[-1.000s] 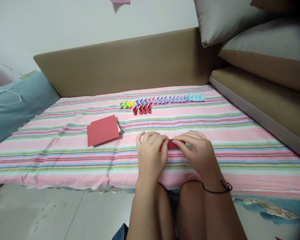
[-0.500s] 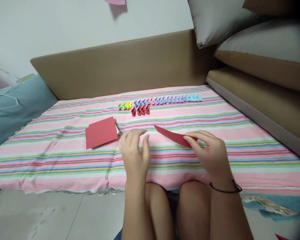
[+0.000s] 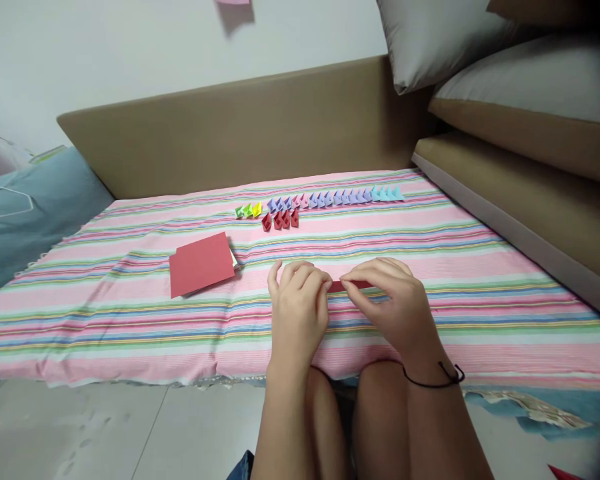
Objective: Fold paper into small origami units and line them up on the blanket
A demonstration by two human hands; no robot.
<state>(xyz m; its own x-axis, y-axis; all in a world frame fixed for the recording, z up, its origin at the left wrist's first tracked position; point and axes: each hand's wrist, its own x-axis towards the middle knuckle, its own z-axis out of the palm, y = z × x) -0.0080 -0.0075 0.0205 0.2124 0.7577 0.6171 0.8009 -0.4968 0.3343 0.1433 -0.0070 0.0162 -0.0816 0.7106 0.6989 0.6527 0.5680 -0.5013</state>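
A sheet of red paper (image 3: pixel 336 287) is pinched between both hands, seen nearly edge-on as a narrow strip and mostly hidden by the fingers. My left hand (image 3: pixel 300 300) is closed on its left end, thumb and index finger together. At its right part, my right hand (image 3: pixel 390 293) pinches it with fingertips close to the left ones. To the left lies a stack of red paper sheets (image 3: pixel 203 265), with a bit of pale paper showing at its right edge. Beyond the hands stand several small folded red paper pieces (image 3: pixel 285 219).
A long row of folded paper pieces (image 3: pixel 347 197) in purple, pink and blue runs behind the red ones, with green and yellow pieces (image 3: pixel 249 211) at its left. They rest on a striped cloth (image 3: pixel 140 320). A brown backboard (image 3: pixel 240 133) and cushions (image 3: pixel 520 133) border it.
My left hand has moved right and taken hold of the red paper's left end. My right hand has shifted slightly left, and the paper now shows as a thin level strip.
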